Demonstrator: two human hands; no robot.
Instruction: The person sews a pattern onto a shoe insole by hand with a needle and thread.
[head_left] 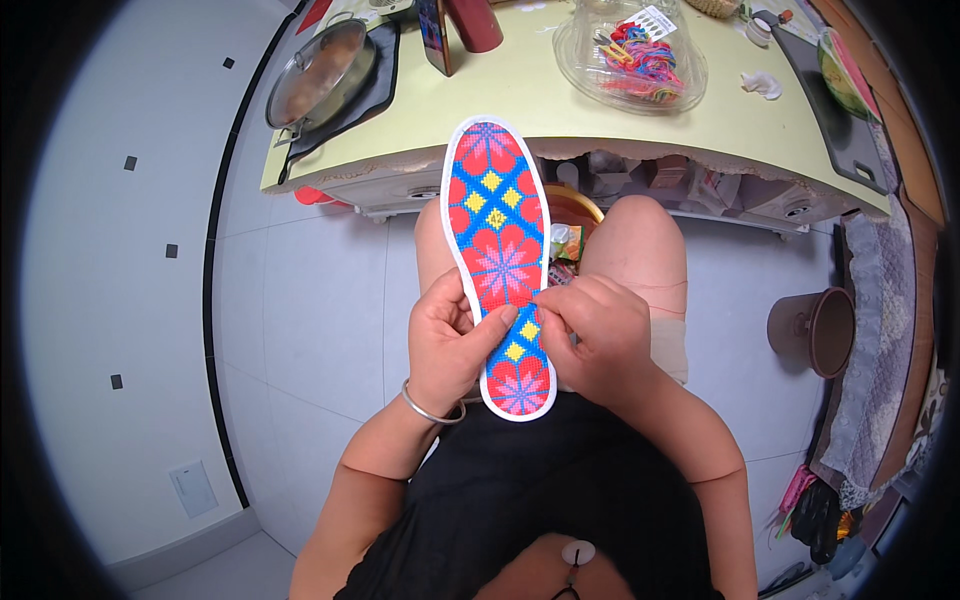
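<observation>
Hands, two, on one patterned insole

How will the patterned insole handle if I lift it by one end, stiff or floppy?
The insole is probably fairly stiff: its upper end reaches well past the left hand without visible droop. It's likely light, appearing to be fabric covered with stitching. That stitched texture should also resist slipping.

Insole before table, pan on table's left, thread in container, bin at right
</observation>
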